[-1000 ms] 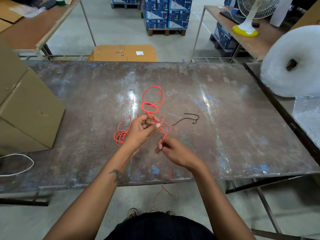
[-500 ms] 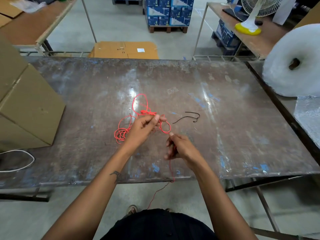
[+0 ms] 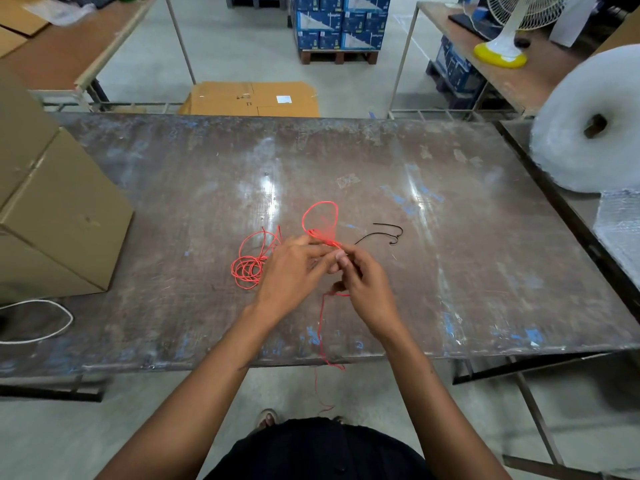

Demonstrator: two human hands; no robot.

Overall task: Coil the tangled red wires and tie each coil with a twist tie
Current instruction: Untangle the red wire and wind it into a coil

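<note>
A thin red wire (image 3: 320, 220) stands up in one loop just beyond my fingers, over the worn metal table (image 3: 450, 271). My left hand (image 3: 292, 271) and my right hand (image 3: 363, 282) meet fingertip to fingertip and both pinch this wire at the base of the loop. Its free end trails from my right hand toward me and hangs over the table's front edge. A loose coil of red wire (image 3: 247, 268) lies on the table left of my left hand. A black twist tie (image 3: 384, 233) lies flat to the right of the loop.
A large cardboard box (image 3: 52, 216) stands at the table's left end, with a white cord (image 3: 38, 320) in front of it. A roll of bubble wrap (image 3: 588, 123) rests at the right edge. Other tables, a fan and stacked blue boxes are behind.
My right hand has moved up from lower on the wire to meet my left hand. The tangled loops beyond my fingers have become a single standing loop, and more wire now hangs toward me.
</note>
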